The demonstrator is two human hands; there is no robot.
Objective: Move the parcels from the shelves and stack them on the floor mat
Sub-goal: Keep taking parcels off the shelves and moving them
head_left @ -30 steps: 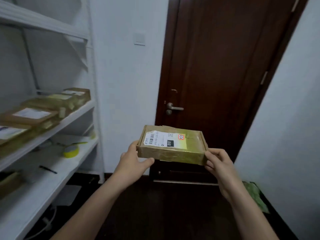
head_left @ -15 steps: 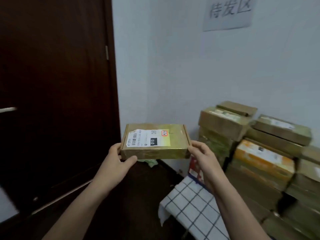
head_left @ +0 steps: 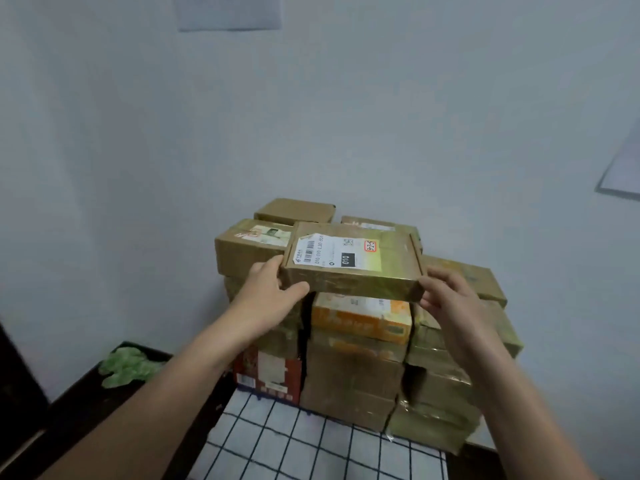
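Observation:
I hold a flat brown cardboard parcel with a white shipping label, level and in the air in front of a pile of parcels. My left hand grips its left end, thumb under the front edge. My right hand grips its right end. Below and behind it rises the stack of parcels, several taped brown boxes, an orange-and-white box and a red box. The stack stands on a white floor mat with a black grid pattern.
A pale wall stands right behind the stack, with a paper sheet at the top and another sheet at the right. A crumpled green bag lies on the dark floor at the left. A dark door edge shows at far left.
The view has swung right from the shelves and door to the stack on the mat. Both hands carried the parcel along, and it is now over the pile.

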